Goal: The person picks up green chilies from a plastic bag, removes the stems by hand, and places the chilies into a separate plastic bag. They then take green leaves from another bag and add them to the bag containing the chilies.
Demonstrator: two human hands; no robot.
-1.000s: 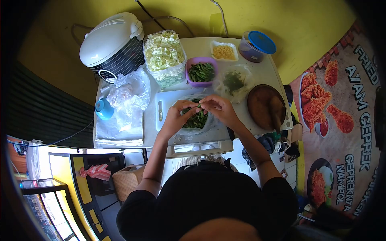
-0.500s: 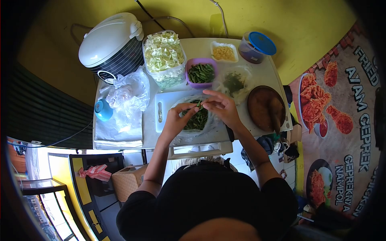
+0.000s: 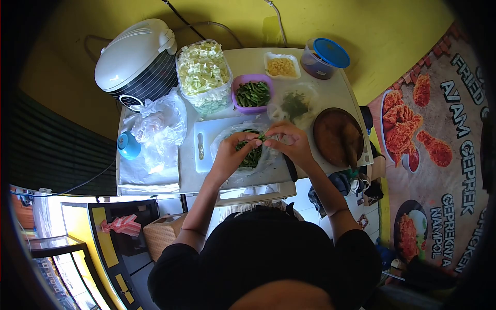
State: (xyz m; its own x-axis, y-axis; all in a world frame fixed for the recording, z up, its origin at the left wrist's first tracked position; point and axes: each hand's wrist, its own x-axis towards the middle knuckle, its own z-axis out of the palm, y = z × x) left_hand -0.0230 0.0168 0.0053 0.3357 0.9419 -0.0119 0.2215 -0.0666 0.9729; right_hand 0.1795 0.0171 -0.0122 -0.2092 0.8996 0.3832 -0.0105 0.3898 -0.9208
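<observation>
My left hand [image 3: 229,153] and my right hand [image 3: 293,145] meet above an opened clear plastic bag [image 3: 221,135]. Between their fingertips is a small green chili [image 3: 262,138], pinched from both sides and partly covered by the fingers. Dark green chilies [image 3: 251,157] fill the bag below, which lies on a white cutting board [image 3: 203,130]. Just beyond the hands, a purple tub [image 3: 255,109] holds more green chilies. Right of it, a clear plastic sheet or bag [image 3: 310,95] carries thin green bits that look like stems.
A rice cooker [image 3: 137,54], a tub of chopped cabbage [image 3: 204,70], a small tray of yellow pieces [image 3: 282,67] and a blue-lidded container [image 3: 330,53] line the back. A stone mortar [image 3: 330,137] with pestle stands right. Plastic bags [image 3: 160,126] and a blue cup [image 3: 129,145] lie left.
The view has shifted slightly, so the table things sit a little further left. My right hand's fingers have curled in closer to the chili, with the raised index finger lowered.
</observation>
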